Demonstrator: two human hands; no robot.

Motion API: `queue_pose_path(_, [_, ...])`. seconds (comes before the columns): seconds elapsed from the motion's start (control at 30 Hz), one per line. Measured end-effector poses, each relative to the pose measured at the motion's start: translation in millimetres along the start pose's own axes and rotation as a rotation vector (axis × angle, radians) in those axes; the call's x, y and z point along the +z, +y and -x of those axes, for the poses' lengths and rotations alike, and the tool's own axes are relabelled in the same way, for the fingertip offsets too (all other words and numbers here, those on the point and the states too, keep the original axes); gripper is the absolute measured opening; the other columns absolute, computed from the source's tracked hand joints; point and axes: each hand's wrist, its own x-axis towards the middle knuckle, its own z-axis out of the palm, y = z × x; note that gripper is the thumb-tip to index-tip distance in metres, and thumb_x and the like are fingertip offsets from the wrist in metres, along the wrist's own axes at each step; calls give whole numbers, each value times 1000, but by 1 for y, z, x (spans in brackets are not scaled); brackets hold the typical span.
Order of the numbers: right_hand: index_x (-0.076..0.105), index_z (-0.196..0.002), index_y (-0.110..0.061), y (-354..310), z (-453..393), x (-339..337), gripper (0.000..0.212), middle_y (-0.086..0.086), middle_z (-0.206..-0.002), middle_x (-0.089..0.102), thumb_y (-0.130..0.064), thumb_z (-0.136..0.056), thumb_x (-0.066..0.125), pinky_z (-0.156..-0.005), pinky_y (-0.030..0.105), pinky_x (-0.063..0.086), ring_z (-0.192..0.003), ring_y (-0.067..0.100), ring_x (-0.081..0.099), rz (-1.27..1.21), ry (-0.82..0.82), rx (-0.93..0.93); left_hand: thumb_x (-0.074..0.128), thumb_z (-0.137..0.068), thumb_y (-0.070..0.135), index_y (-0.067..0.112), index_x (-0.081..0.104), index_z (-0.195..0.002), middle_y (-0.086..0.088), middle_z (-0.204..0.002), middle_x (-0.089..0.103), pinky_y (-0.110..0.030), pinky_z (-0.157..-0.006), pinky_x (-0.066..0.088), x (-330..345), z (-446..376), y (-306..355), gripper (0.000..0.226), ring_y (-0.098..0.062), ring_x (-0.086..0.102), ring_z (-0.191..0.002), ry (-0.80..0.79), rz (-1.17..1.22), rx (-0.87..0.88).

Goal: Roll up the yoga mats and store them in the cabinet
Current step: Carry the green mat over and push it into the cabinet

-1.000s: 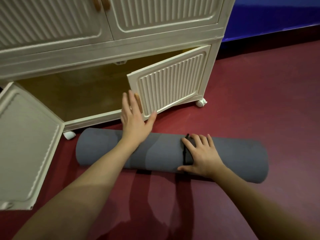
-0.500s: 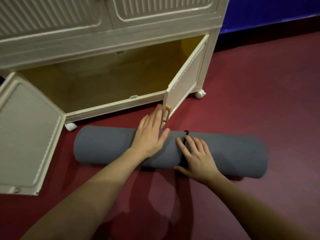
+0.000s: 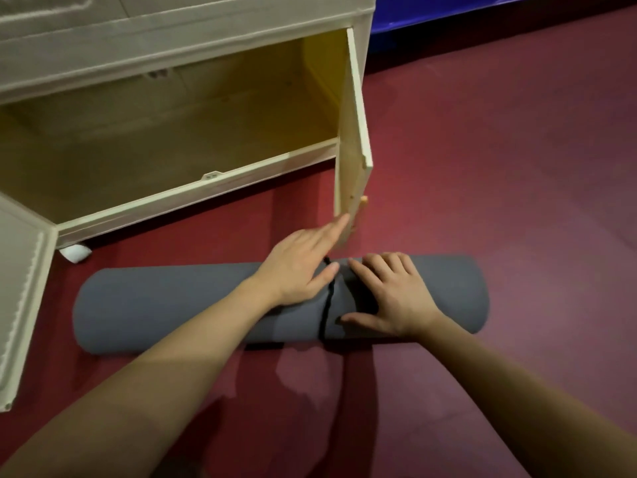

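Your rolled grey yoga mat (image 3: 172,301) lies on the red floor (image 3: 499,201) just in front of the cabinet (image 3: 193,25), its black strap (image 3: 325,305) wrapped round near the middle. Since a second ago the right door (image 3: 353,139) has swung from nearly closed to wide open, now edge-on to you, and the lower compartment shows fully. Your left hand (image 3: 300,267) has followed it across: fingers straight, fingertips touching the door's lower edge beside the handle (image 3: 363,205), palm over the mat. Your right hand (image 3: 393,294) has stayed on the mat just right of the strap, fingers spread and lying flat on the roll, gripping nothing. The left door (image 3: 20,305) remains open at the frame's left edge.
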Motion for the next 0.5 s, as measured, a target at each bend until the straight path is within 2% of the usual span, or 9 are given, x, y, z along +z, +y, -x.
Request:
queue_pose_path(0.07, [51,-134,-4,-3,5,3,105,18,-122,58,-84,-68,44,-97,48,40,-106,37,55,14,-89,25,32,-93,44,11,22,-151,-10,-155,27,-35,-107,32,9,2,7,67,-25,40,-134,-75,-13,-26])
queue_pose_path(0.13, [47,-138,-4,-5,8,3,115,19,-131,55,-90,-62,38,-101,55,40,-116,38,55,24,-220,56,16,-88,58,16,11,-153,-7,-160,13,-31,-112,20,13,12,8,77,-23,27,-142,-214,-38,-155])
queue_pose_path(0.2, [36,-146,-8,-6,6,-1,123,17,-143,46,-93,-57,36,-106,57,33,-127,37,47,40,-301,58,0,-76,74,22,2,-153,-6,-161,7,-32,-114,14,13,26,3,93,-23,19,-144,-415,-119,-205])
queue_pose_path(0.23, [23,-151,-11,-6,5,-4,126,16,-150,35,-93,-56,38,-110,57,25,-135,36,38,55,-338,49,0,-69,84,24,-1,-153,-6,-161,7,-34,-114,14,10,31,-1,104,-24,18,-144,-508,-152,-210])
queue_pose_path(0.27, [10,-153,-16,-6,3,-5,128,15,-156,23,-93,-56,41,-114,56,16,-141,35,26,56,-381,46,5,-62,92,26,-4,-153,-6,-161,6,-36,-115,15,7,35,-4,112,-25,18,-144,-585,-173,-215])
queue_pose_path(0.33, [-8,-152,-22,-7,-1,-8,132,13,-160,5,-91,-55,49,-116,56,5,-145,33,10,37,-444,58,32,-57,95,31,-11,-151,-6,-161,0,-42,-116,13,0,41,-10,121,-26,14,-145,-684,-195,-223])
queue_pose_path(0.4, [-13,-151,-24,-12,-9,-7,135,14,-159,-2,-89,-54,54,-115,59,4,-146,35,4,47,-466,31,53,-57,89,32,-17,-149,-6,-161,-7,-48,-117,9,-5,46,-12,129,-27,7,-146,-728,-201,-251])
queue_pose_path(0.5, [-14,-151,-21,-19,-22,-7,138,15,-159,0,-87,-53,59,-114,59,9,-145,34,7,55,-504,-22,64,-52,84,33,-27,-145,-12,-159,-15,-58,-115,6,-11,53,-15,140,-33,1,-146,-762,-262,-279])
